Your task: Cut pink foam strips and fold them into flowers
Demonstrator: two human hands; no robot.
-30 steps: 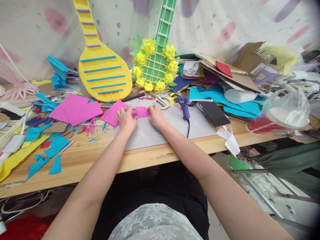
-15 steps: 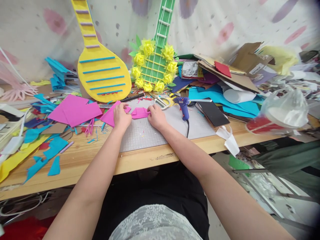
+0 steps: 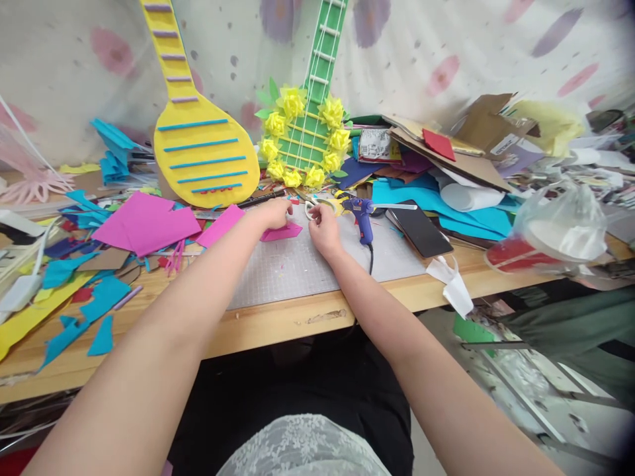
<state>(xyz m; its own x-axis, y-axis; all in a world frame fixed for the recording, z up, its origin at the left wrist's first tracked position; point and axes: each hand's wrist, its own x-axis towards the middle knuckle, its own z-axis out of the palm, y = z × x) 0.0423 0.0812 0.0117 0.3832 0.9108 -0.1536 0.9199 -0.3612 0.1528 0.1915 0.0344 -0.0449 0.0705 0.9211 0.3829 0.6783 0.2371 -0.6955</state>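
Note:
My left hand [image 3: 276,214] is above the small folded magenta paper [image 3: 284,233] on the grey cutting mat [image 3: 278,268]. Its fingers curl downward, and whatever may be between them is hidden. To its right, my right hand [image 3: 325,231] has bent fingers closed at the pale handles of a pair of scissors [image 3: 308,210]. The scissors' blades point away, partly lost among scraps. A flat magenta sheet [image 3: 219,225] lies partly under my left forearm. Just right of my right hand rests a purple hot glue gun [image 3: 364,221] with a clear glue stick in its back.
A yellow paper guitar [image 3: 206,149] and a green one [image 3: 305,139] with yellow paper flowers lean at the back. Magenta sheets [image 3: 143,225] and blue scraps [image 3: 106,297] cover the left. A phone [image 3: 424,230] and a bagged cup [image 3: 540,244] stand right.
My left hand has moved right, over the folded magenta paper. My right hand has let go of that paper and shifted right to the scissors' handles. The view has tilted slightly.

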